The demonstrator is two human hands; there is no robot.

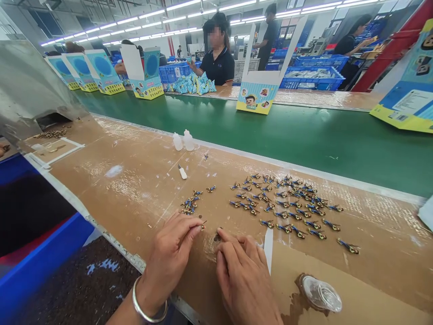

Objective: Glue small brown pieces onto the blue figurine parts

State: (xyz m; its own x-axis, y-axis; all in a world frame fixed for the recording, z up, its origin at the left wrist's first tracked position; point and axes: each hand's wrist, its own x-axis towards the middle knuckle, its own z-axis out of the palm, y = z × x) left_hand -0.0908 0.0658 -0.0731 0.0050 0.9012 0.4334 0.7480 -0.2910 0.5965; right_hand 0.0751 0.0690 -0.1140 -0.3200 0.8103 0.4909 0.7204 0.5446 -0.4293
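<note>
My left hand (pixel 174 246) is closed in a pinch, thumb against forefinger, on a small figurine (pixel 203 225); only a bit of it shows past the fingertips. My right hand (pixel 241 271) rests on the brown work surface. Its forefinger is stretched out and touches a few tiny dark pieces (pixel 217 236), with the thumb apart from it. Just beyond my left hand lies a small cluster of blue, yellow and brown figurines (pixel 190 205). Many more such figurines (pixel 282 214) are spread in loose rows to the right of my hands.
White squeeze bottles (pixel 188 141) and a white-handled knife (pixel 182 172) stand and lie farther back. A clear plastic cup (pixel 320 293) is at the near right. Behind runs a green conveyor belt (pixel 209 122) carrying printed boxes (pixel 259 95). Blue bins (pixel 67 243) stand lower left; co-workers sit opposite.
</note>
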